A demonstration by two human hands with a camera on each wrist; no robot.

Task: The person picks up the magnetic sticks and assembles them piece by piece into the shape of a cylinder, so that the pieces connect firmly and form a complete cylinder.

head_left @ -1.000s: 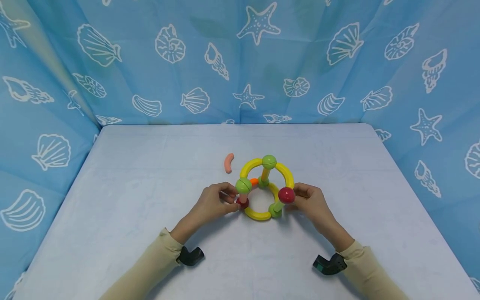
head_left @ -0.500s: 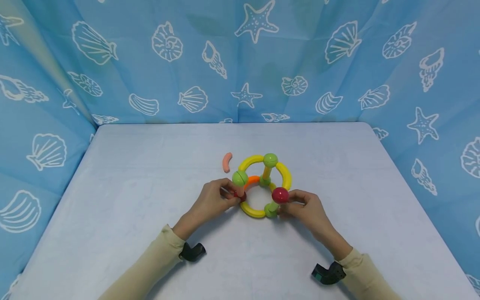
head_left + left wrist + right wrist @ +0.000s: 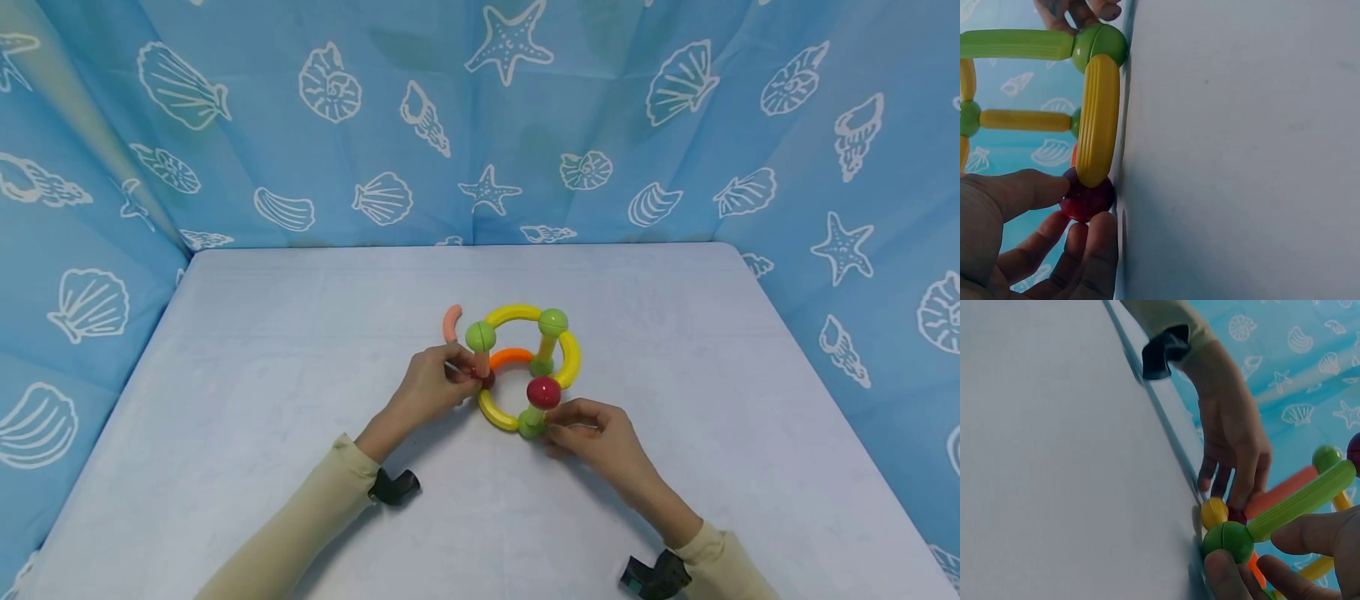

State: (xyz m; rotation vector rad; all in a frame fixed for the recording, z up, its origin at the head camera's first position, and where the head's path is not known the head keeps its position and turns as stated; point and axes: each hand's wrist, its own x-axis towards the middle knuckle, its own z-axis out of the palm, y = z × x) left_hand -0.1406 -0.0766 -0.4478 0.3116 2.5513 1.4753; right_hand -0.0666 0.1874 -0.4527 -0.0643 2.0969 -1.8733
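Observation:
In the middle of the table stands a two-tier toy frame of curved and straight sticks joined by balls. My left hand pinches its lower red ball between thumb and fingers. A salmon post rises from that ball to an upper green ball. On the near right, my right hand holds the lower green ball, its thumb near the light green stick. That stick carries the upper red ball. Yellow curved sticks run along the top, and an orange curved stick lies in the lower ring.
A loose salmon curved stick lies just beyond my left hand, its near end close to the fingers. The white-covered table reaches back to a blue curtain printed with shells and starfish. Each wrist wears a black device.
The frame has turned clockwise as seen from above. Its left post moved away from me and its upper red ball moved left. My right hand followed leftward and nearer; my left hand moved slightly farther away.

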